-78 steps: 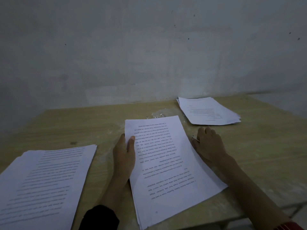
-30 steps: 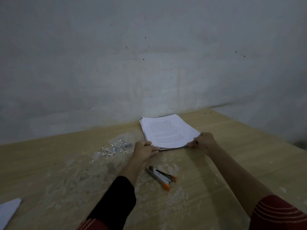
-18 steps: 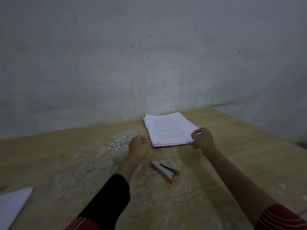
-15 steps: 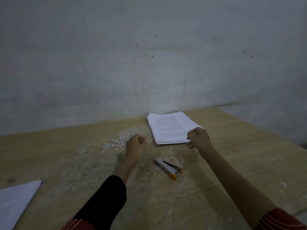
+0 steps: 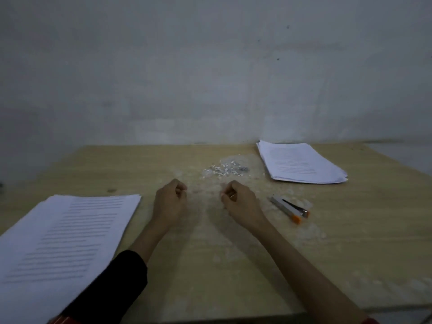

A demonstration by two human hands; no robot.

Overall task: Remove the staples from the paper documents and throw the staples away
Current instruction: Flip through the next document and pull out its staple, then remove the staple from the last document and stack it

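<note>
Wood-grain laminate covers the table (image 5: 350,242), pushed up against a dull grey wall (image 5: 210,78), its middle scuffed with pale dusty marks. Both of the person's forearms reach out over it from the near edge.

The left hand (image 5: 169,204) hovers over the centre of the table with its fingers curled in to a loose fist; from where I stand nothing shows inside it. A black sleeve (image 5: 112,284) covers that forearm up to the wrist.

The right hand (image 5: 240,202) sits just beside it, apart from it, with its fingers curled in too. There is a small pale glint at the fingertips (image 5: 228,195) — whether that is a staple pinched there I cannot tell.

Loose staples (image 5: 224,170) lie in a little scattered heap on the table beyond the two hands, nearer the wall. To the right of that heap, at the far right of the table, rests the far stack (image 5: 301,163) of printed sheets, flat and slightly fanned. At the near left lies the near stack (image 5: 63,237), also printed and flat, its corner close to the left hand but not touching it.

Right of the right hand — near it, untouched — lies a slim grey tool (image 5: 289,209) with an orange end, angled on the tabletop.
</note>
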